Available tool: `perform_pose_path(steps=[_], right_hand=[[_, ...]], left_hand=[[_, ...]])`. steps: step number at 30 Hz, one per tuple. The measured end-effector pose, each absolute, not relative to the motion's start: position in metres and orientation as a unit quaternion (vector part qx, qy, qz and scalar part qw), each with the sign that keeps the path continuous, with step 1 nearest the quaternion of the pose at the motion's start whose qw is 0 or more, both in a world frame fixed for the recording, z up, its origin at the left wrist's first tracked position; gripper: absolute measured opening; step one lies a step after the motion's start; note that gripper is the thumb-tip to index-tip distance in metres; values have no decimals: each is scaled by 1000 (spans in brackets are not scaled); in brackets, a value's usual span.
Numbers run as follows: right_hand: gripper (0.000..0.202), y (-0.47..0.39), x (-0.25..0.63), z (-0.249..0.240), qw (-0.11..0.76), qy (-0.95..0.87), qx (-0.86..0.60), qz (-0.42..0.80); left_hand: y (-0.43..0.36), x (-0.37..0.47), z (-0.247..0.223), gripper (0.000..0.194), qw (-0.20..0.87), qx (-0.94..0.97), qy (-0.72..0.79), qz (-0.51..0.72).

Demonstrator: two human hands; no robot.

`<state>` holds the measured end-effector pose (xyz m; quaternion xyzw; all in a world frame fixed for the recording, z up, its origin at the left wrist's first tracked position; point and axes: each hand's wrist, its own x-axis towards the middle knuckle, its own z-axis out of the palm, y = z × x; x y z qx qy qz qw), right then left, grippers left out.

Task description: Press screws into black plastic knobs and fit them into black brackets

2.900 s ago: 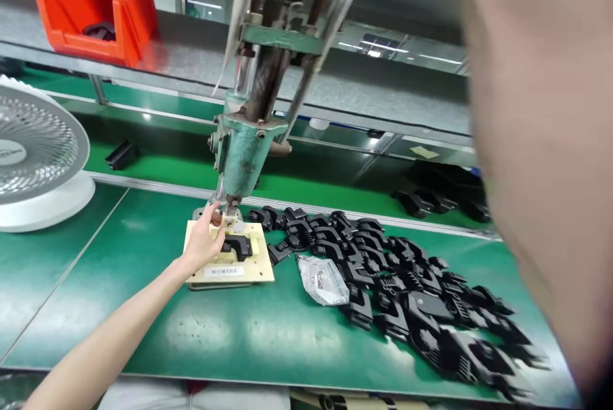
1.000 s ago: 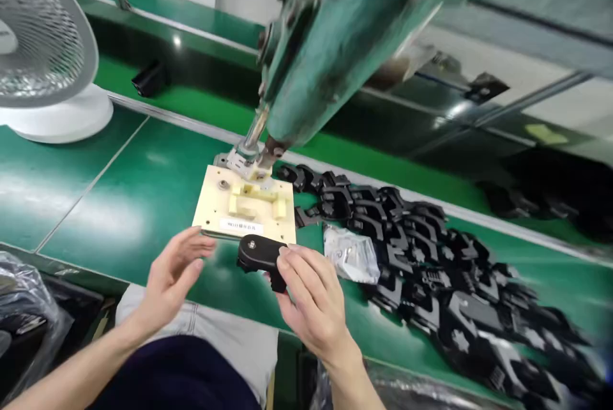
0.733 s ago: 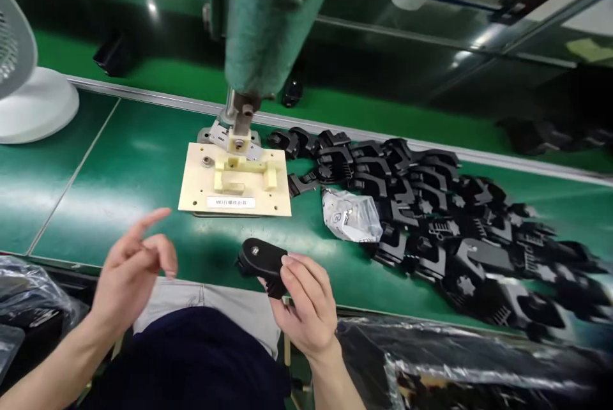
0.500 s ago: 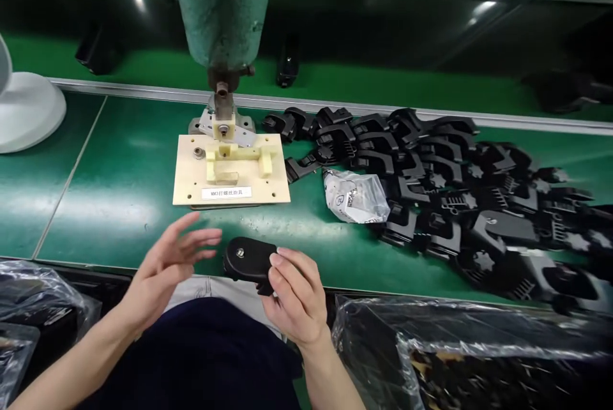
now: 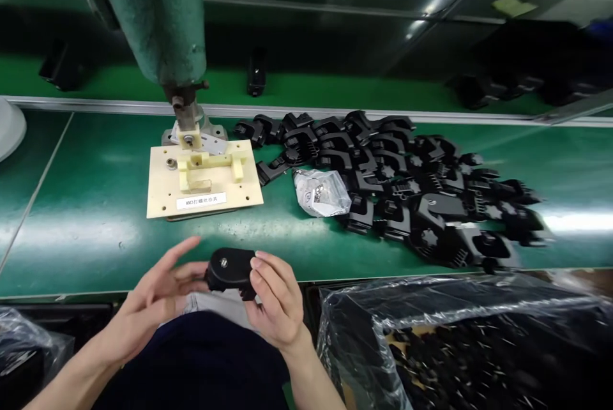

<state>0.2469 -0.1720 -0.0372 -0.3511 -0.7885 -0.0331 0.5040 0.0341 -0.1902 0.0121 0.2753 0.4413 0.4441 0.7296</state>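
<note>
My right hand (image 5: 278,295) grips a black plastic part (image 5: 232,267) by its right end, in front of the bench edge. The part has a rounded left end with a small metal screw or insert in it. Close to that rounded end is my left hand (image 5: 160,292), its fingers spread; the fingertips reach the part's left side, and whether they touch it I cannot tell. Beyond the hands lies a cream fixture plate (image 5: 160,186) with raised yellowish blocks and a white label. The green press head (image 5: 153,20) stands over its back edge.
Right of the fixture, many black and grey plastic assemblies (image 5: 397,154) lie piled on the green bench (image 5: 96,231). A clear plastic bag (image 5: 320,193) of small metal pieces sits beside them. At lower right, a plastic-lined box (image 5: 345,327) holds dark parts. A white round base (image 5: 9,129) stands far left.
The view has swung to the right, so the bench things appear shifted left. My left hand has come closer to the black part, which my right hand still holds.
</note>
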Motion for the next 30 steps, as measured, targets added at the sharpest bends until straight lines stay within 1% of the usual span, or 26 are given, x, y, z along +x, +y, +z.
perform_pose_path(steps=[2, 5, 9, 12, 14, 18, 21, 23, 26, 28, 30], right_hand=[[54, -172, 247, -37, 512, -783, -352, -26], [58, -169, 253, -37, 506, -778, -370, -37], [58, -163, 267, -41, 451, -792, -410, -46], [62, -156, 285, -47, 414, -788, -447, -94], [64, -150, 298, -53, 390, -772, -488, -117], [58, -141, 317, -64, 325, -752, -562, -112], [51, -131, 320, -55, 334, -751, -560, -107], [43, -118, 320, -38, 357, -756, -535, -120], [32, -75, 320, -8, 377, -770, -495, -141], [25, -30, 321, 7, 372, -778, -492, -120], [23, 25, 319, 13, 348, -770, -531, -63]], left_hand=[[-193, 37, 12, 43, 712, 254, 451, 474], [-192, 33, 10, 30, 644, 236, 466, 559], [-189, 23, 6, 24, 541, 272, 518, 604], [-184, 8, 8, 20, 434, 285, 578, 630], [-177, -8, 9, 17, 389, 279, 614, 628], [-145, -53, -3, 15, 335, 303, 697, 557], [-106, -85, -23, 18, 261, 378, 761, 457], [-78, -98, -38, 24, 198, 470, 771, 382], [-42, -102, -53, 38, 101, 618, 731, 271], [-27, -97, -57, 49, 68, 652, 721, 224], [-18, -89, -58, 58, 54, 643, 735, 208]])
